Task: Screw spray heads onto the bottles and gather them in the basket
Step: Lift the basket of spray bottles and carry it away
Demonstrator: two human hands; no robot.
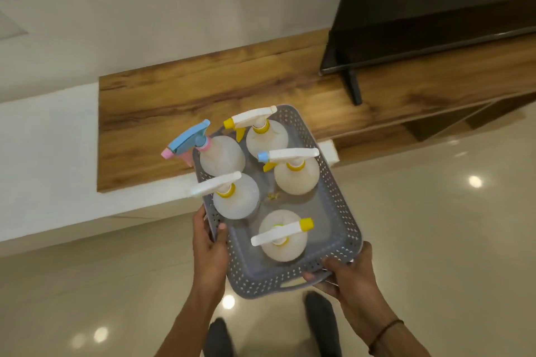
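Note:
A grey perforated basket (336, 206) hangs in the air above the floor, held between both hands. My left hand (209, 243) grips its left rim, thumb over the edge. My right hand (346, 272) grips the near right corner. Several translucent bottles stand upright inside, each with a spray head on. One head is blue and pink (188, 140). The others are white with yellow collars, such as the nearest one (282, 232) and the far one (255, 119). One white head has a blue nozzle tip (290, 155).
A wooden shelf (220, 95) runs along the wall just beyond the basket, with a white ledge (49, 159) to its left. A dark television (435, 9) stands on the shelf at the right. Glossy tiled floor (435, 226) lies below, and my feet show near the bottom.

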